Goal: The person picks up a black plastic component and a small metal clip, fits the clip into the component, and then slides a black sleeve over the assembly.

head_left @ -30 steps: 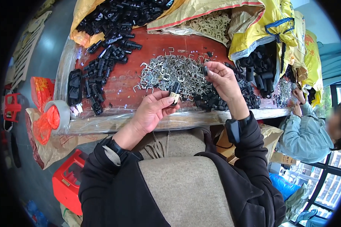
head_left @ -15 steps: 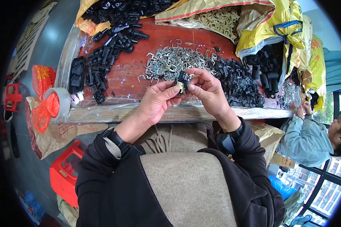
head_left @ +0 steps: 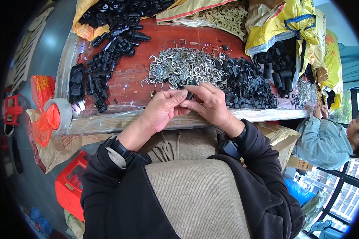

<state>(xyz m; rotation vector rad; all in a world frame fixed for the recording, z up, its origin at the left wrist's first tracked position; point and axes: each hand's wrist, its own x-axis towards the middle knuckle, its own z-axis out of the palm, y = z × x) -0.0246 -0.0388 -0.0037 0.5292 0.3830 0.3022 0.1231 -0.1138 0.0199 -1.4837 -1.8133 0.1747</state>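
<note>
Both hands meet over the table's near edge, fingers pinched around a small black plastic part [head_left: 190, 95] that they mostly hide. My left hand [head_left: 160, 108] grips it from the left with thumb and fingers closed. From the right, my right hand [head_left: 210, 104] has its thumb and forefinger closed on the same part. Just beyond the hands lies a heap of silvery U-shaped metal clips [head_left: 187, 65]. Beside it on the right is a pile of small black plastic pieces [head_left: 249, 84]. Several black tubular plastic parts [head_left: 121, 42] lie in a trail on the left.
A roll of tape [head_left: 64, 115] hangs at the table's left corner near a red plastic bag [head_left: 46, 123]. Yellow sacks [head_left: 267, 32] hold black tubes [head_left: 281, 71] and tan clips [head_left: 227, 18]. A red stool [head_left: 70, 187] stands lower left. Another person [head_left: 327, 135] works at the right.
My right hand has turned and closed in over the part, drawing nearer my left hand. The part, with its brassy piece visible before, is now largely covered. The whole view has shifted slightly.
</note>
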